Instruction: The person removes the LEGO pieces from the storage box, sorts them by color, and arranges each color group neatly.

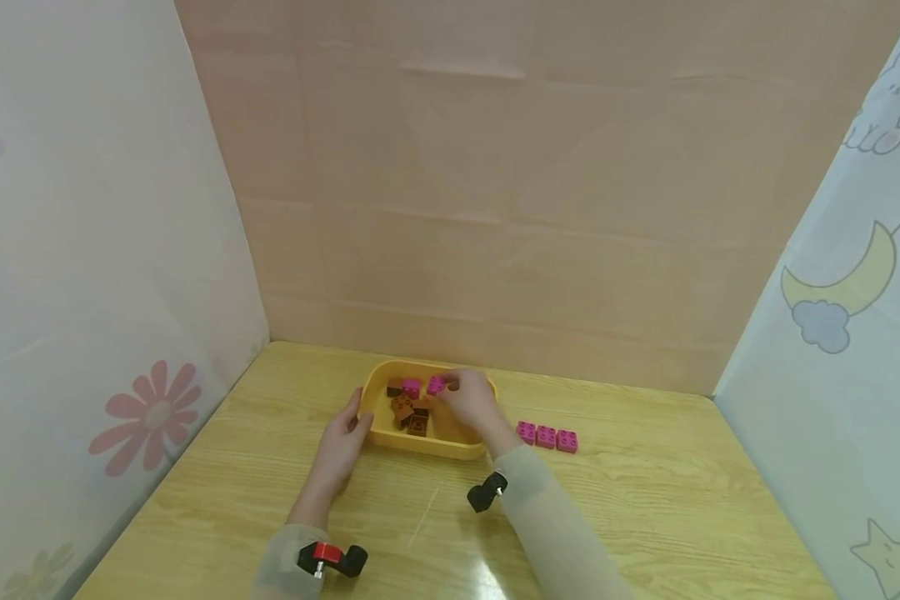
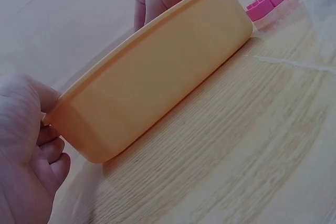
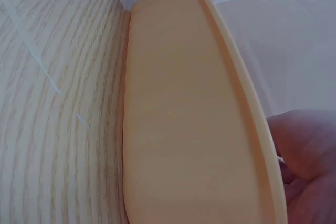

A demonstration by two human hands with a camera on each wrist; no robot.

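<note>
fingers [image 1: 452,377] on pink brick [image 1: 434,385]

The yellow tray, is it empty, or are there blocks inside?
Not empty: the head view shows brown blocks and a pink block inside its yellow walls.

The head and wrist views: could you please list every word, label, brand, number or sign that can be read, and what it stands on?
There are none: no readable text shows on the yellow tub or the table.
The side walls bear only pictures, such as a flower and a moon.
Any marking on the pink bricks or wrist devices is too small to read.
</note>
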